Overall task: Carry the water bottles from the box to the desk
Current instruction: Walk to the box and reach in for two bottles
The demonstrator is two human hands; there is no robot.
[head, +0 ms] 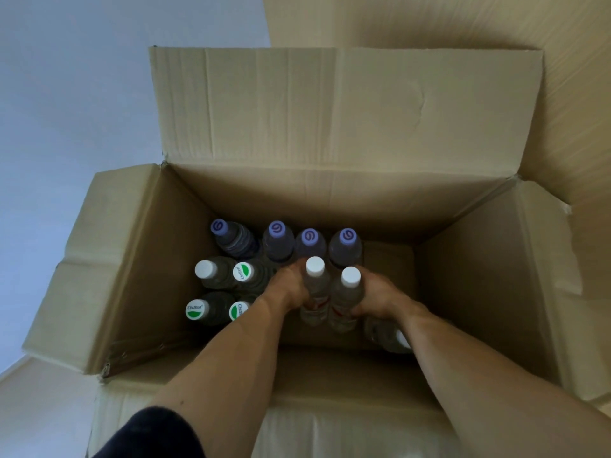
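- Both arms reach down into the open cardboard box (139, 246).
- The left hand (286, 285) is curled round a white-capped bottle (315, 292); the right hand (377, 294) is curled round the white-capped bottle beside it (347, 299). The two bottles stand upright, touching each other.
- Both bottles are inside the box, so I judge this trip is only at the gripping stage.
- Left to carry: four purple-capped bottles (278, 241) along the far wall, four more bottles (211, 271) at the left, three with green-and-white caps, and one bottle lying on its side (388, 335) near the right forearm.
- The worktop is out of view, so how many bottles have already gone there cannot be told.
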